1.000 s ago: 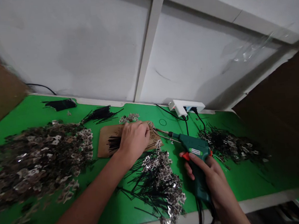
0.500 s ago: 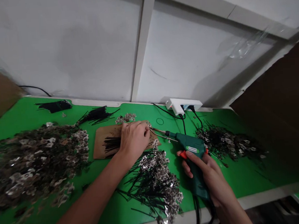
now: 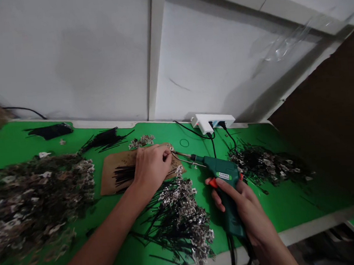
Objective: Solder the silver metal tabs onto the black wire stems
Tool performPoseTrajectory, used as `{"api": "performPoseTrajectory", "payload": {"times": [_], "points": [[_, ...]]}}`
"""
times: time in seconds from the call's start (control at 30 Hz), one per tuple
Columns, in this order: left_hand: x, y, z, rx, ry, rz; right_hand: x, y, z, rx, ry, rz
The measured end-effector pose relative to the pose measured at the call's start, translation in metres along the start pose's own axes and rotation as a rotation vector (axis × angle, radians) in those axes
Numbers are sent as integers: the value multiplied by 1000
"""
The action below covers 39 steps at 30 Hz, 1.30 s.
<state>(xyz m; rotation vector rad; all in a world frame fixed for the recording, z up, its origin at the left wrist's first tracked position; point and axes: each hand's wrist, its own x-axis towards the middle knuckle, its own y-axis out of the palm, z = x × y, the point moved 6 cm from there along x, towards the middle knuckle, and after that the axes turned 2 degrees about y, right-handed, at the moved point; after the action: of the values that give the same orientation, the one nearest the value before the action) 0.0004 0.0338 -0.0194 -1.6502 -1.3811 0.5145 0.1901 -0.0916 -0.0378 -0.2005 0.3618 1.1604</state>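
In the head view, on the green desk (image 3: 128, 254), right of the flat brown rectangular board (image 3: 107, 179): a dark-green, pistol-shaped plastic soldering gun (image 3: 214, 165) with an orange trigger, wrapped round its handle by the closed grip of the right hand (image 3: 248, 204). Slanting leftward and away from there to the board's right end: its slim metal barrel (image 3: 183, 154), long axis aimed at a small silvery metal piece (image 3: 170, 147) there. Judged decisive for the coming move: barrel tip against that piece, touching or just beside, cannot tell which. Nearer to it: the left hand (image 3: 151, 163), laid over the board's middle, grip curled into a pinch at the right end; cannot tell how far closed or on what. On the board's left part, thin black wires (image 3: 125, 175); in front of the board, a heap of silvery pieces on black wire stems (image 3: 184, 209). Compared with half a second ago, shifted left in view, board and heap alike, as if from a turned head; otherwise little changed.
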Motion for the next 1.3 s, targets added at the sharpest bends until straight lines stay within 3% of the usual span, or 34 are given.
{"api": "performPoseTrajectory", "payload": {"times": [0.53,0.97,1.3], "points": [[2,1,1,15,-20,12,0,-4,-6,-42,-40,5],[2,3,1,25,-15,15,-5,-7,-9,136,-74,-75],[1,1,-1,20,12,-5,-4,-7,-6,129,-77,-79]]}}
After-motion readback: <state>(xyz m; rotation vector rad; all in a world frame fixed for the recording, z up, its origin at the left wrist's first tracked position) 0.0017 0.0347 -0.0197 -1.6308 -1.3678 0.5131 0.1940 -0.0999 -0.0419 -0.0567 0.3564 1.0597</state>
